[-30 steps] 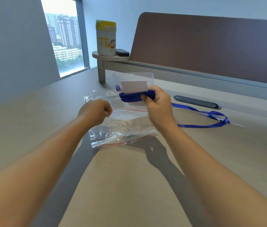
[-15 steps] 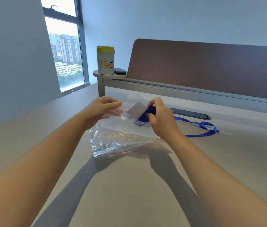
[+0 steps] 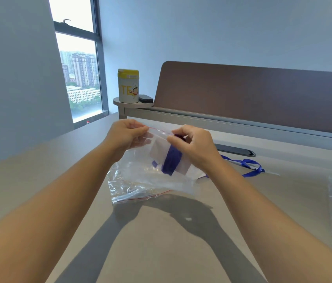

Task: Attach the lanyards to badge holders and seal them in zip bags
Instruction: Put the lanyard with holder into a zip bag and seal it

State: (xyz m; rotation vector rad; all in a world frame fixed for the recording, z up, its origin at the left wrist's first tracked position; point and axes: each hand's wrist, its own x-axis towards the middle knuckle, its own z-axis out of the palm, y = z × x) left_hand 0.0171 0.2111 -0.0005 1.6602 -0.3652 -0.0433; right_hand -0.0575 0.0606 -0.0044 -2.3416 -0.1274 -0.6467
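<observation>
worktop (image 3: 161,242) carries a stack of spare zip bags (image 3: 132,188). above it, held zip bag (image 3: 161,160) with badge holder (image 3: 157,150) and wound blue lanyard (image 3: 172,158) inside. left hand (image 3: 126,135) pinches the bag's top edge; right hand (image 3: 195,144) pinches the same edge further right. 0.5 s ago the badge was only at the bag mouth; now fully in.
</observation>
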